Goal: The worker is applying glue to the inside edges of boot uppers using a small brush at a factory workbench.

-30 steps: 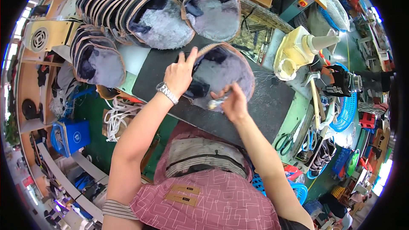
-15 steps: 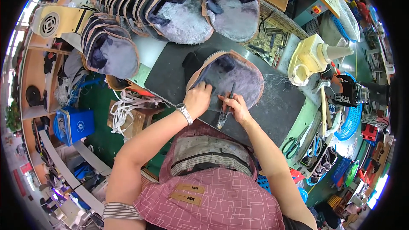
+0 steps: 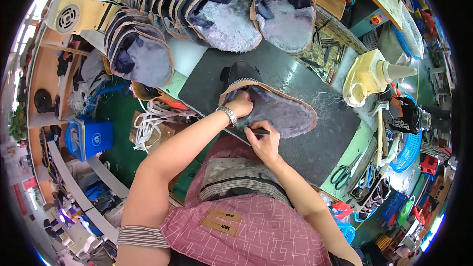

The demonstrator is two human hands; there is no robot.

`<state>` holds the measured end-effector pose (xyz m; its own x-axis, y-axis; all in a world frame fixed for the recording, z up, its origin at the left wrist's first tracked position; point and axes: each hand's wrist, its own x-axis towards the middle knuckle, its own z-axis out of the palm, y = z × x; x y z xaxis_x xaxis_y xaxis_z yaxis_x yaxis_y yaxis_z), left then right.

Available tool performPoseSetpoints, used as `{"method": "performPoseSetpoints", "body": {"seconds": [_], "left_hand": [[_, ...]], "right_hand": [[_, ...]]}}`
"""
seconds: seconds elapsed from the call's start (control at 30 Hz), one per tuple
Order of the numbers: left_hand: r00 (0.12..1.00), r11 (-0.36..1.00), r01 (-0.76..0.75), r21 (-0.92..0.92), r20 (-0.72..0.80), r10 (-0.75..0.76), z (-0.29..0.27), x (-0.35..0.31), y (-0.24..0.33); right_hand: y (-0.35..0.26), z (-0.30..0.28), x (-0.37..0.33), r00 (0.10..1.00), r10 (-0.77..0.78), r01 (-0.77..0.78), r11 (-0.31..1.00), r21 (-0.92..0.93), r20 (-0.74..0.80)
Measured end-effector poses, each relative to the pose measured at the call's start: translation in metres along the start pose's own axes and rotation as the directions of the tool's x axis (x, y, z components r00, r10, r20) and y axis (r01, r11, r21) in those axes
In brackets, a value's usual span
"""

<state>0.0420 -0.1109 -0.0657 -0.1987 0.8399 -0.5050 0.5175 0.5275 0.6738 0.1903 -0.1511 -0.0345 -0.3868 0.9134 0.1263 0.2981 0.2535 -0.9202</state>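
Observation:
A fur-lined piece (image 3: 290,113) with grey pile, dark outside parts and a tan rim with zigzag stitching lies on the black work mat (image 3: 315,155). My left hand (image 3: 240,104), a metal watch on its wrist, has its fingers curled inward over the left end of the piece, gripping the lining by the rim. Its fingertips are partly hidden. Just nearer to me, my right hand (image 3: 264,143) is closed on a slim dark tool (image 3: 259,131), held roughly sideways beside the near edge of the piece. The tool's working end is hard to make out.
Rows of similar fur-lined pieces (image 3: 221,22) stand at the back, with a smaller stack (image 3: 143,59) at the left. A cream machine with a cone (image 3: 367,79) stands to the right, near scissors (image 3: 340,176) and a hammer (image 3: 380,133). A blue bin (image 3: 93,138) is at left.
The fur-lined piece has turned clockwise, its rounded end swinging toward the lower right. My left hand has moved farther over its rim. The tool in my right hand has tipped from upright to sideways.

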Motion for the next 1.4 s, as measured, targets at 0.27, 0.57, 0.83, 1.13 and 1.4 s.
{"method": "performPoseSetpoints", "body": {"seconds": [0.27, 0.57, 0.83, 1.13, 1.4], "left_hand": [[0.740, 0.592, -0.607, 0.530, 0.105, 0.664, -0.008, -0.082, -0.009], [0.755, 0.857, -0.253, 0.449, -0.463, 0.465, -0.064, -0.031, 0.045], [0.548, 0.931, -0.141, 0.338, -0.756, 0.358, -0.237, -0.108, -0.114], [0.026, 0.945, 0.192, 0.264, -0.964, 0.264, -0.314, -0.006, -0.123], [0.602, 0.557, 0.650, 0.517, -0.798, 0.039, -0.310, -0.035, -0.125]], "right_hand": [[-0.066, -0.102, 0.042, 0.982, 0.160, -0.190, 0.842, 0.505, 0.102], [-0.070, -0.108, 0.236, 0.991, -0.124, 0.127, 0.991, 0.054, -0.041], [-0.056, -0.086, 0.297, 0.992, -0.114, 0.068, 0.851, -0.521, -0.056], [-0.023, -0.041, 0.380, 0.855, -0.348, 0.409, -0.002, -0.913, 0.383], [-0.051, -0.064, 0.388, 0.756, -0.266, 0.599, -0.088, -0.796, 0.598]]}}
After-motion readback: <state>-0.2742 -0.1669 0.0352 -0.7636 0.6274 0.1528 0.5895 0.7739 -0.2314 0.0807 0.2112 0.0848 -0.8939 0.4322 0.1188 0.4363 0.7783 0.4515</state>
